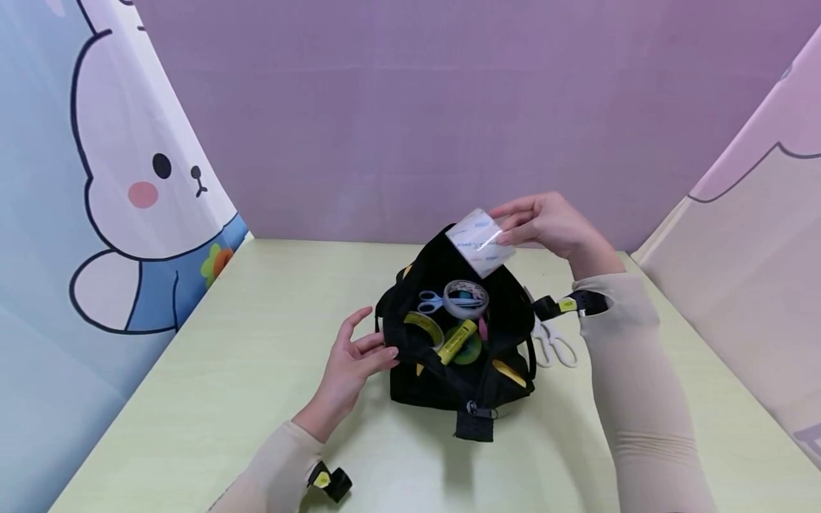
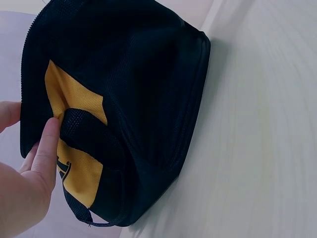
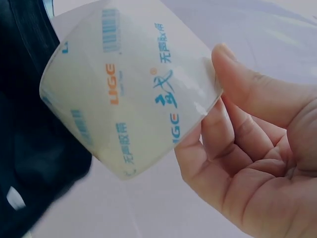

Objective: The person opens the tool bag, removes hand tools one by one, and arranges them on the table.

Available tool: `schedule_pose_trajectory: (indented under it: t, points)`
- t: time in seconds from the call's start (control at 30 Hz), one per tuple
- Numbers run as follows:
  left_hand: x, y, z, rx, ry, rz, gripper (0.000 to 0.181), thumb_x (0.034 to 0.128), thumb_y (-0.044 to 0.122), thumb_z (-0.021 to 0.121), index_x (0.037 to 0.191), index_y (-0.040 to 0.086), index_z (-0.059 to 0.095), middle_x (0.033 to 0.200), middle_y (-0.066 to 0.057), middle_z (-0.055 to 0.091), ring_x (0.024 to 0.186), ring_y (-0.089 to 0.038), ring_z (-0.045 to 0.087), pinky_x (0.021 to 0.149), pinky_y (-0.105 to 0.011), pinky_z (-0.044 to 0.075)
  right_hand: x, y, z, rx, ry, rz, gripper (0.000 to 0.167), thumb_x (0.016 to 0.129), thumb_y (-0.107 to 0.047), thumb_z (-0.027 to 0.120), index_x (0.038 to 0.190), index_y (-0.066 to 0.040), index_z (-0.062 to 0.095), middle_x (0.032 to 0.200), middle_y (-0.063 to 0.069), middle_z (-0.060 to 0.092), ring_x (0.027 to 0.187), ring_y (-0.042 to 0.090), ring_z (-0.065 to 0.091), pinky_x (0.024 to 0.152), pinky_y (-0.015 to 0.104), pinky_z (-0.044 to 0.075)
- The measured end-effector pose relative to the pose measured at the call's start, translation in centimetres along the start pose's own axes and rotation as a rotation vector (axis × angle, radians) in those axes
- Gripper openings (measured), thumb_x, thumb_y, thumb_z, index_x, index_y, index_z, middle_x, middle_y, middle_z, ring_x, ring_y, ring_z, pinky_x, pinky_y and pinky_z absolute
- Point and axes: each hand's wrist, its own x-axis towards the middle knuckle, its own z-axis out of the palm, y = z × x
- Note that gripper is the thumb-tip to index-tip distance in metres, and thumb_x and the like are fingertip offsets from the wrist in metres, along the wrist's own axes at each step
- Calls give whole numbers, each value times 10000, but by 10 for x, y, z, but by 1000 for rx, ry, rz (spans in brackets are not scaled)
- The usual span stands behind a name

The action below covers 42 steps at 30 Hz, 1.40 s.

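A black tool bag (image 1: 426, 385) with yellow patches stands open on the table. My left hand (image 1: 349, 363) pinches its left rim; in the left wrist view the hand's fingers (image 2: 47, 148) lie against the yellow patch (image 2: 81, 176). Over the far side of the opening, my right hand (image 1: 551, 224) holds a wide roll of clear packing tape (image 1: 481, 242) by its edge, between thumb and fingers. Blue and orange print shows on the tape roll (image 3: 129, 89). Inside the bag lie blue scissors (image 1: 430, 302), tape rolls (image 1: 465, 308) and a yellow stick-shaped tube (image 1: 457, 342).
White-handled scissors (image 1: 554, 345) lie on the table right of the bag, partly hidden by it. The pale table (image 1: 256, 356) meets a purple backdrop (image 1: 410, 128) behind. Printed cloths hang at both sides, the left one with a cartoon figure (image 1: 137, 171).
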Motion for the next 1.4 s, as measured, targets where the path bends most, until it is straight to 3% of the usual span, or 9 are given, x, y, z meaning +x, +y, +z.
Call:
schedule_pose_trajectory:
  t: [0.27,0.47,0.63,0.77,0.93,1.27,1.4]
  points:
    - [1,-1,-1,7,-8,7,800,860,-196,603,1518,42,215,1116,-171,693,818,-140,698,775,-348,593,-16,9,-30,-60,108,27,426,886,87,681,1302,17,621,823,-22,738,847,94,688,759,229,571]
    - [2,0,-2,9,-10,7,784,866,-187,606,1512,61,239,1128,-171,692,820,-143,699,779,-345,592,-27,25,-55,-84,176,73,474,906,73,666,1364,52,546,820,-65,738,858,37,679,774,218,567]
    - [2,0,-2,4,-11,10,795,862,-196,600,1517,51,222,1111,-159,697,811,-141,698,775,-345,593,-35,45,-74,-81,214,101,399,898,39,698,1287,-24,636,809,-71,734,857,30,672,771,218,564]
    - [2,0,-3,1,-5,7,789,859,-200,598,1510,59,235,1104,-161,698,809,-145,699,771,-347,594,-38,64,-86,-91,215,129,440,896,46,697,1322,51,585,814,-74,736,827,29,674,748,206,563]
    - [3,0,-3,3,-6,9,786,862,-195,599,1510,56,232,1114,-168,696,812,-143,699,774,-347,593,-39,89,-94,-129,211,175,569,901,37,689,1384,180,425,864,-101,723,816,20,661,754,208,563]
    - [2,-1,-4,21,-9,5,788,870,-178,606,1518,54,223,1138,-182,688,824,-144,700,784,-348,592,-45,132,-97,-261,213,275,565,884,-8,704,1362,175,465,1049,79,699,808,53,629,740,249,567]
    - [2,-1,-4,19,-10,10,791,869,-182,604,1520,50,218,1138,-184,688,823,-142,699,784,-348,592,-45,150,-94,-287,219,302,562,874,-12,713,1351,171,481,1028,102,706,778,52,620,716,263,570]
